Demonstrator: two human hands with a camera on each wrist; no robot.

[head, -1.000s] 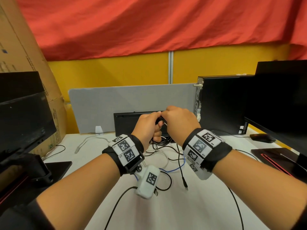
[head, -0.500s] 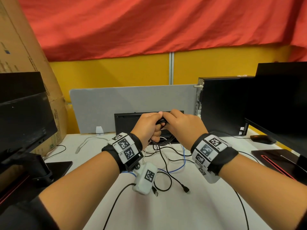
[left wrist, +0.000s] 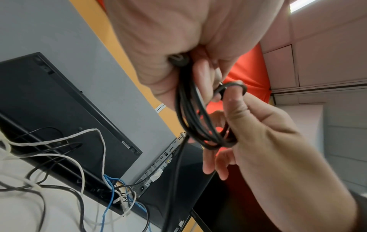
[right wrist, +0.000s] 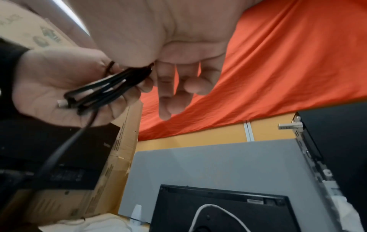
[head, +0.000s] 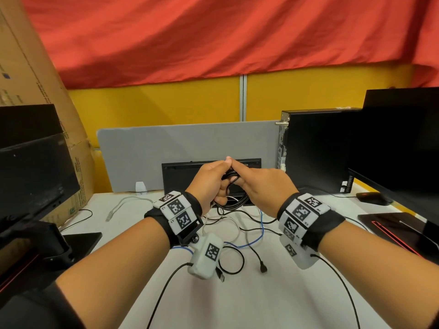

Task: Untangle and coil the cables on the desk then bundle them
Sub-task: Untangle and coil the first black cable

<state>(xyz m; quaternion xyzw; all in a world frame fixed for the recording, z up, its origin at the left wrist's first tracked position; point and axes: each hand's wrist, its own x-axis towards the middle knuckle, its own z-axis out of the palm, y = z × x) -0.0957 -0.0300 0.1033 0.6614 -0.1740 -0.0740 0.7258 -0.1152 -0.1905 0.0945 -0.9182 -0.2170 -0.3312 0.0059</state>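
1. Two hands meet above the desk [head: 273,293], at twelve o'clock from the loose cables [head: 240,224].
2. Left hand [head: 210,180] curls round the coiled black cable [head: 234,203].
3. Right hand [head: 263,184] pinches its top loop, other fingers [right wrist: 164,100] loosely extended.

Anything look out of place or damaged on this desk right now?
No damage shows. The only disorder is the loose tangle of white, blue and black cables on the desk, below the black coil both hands hold.
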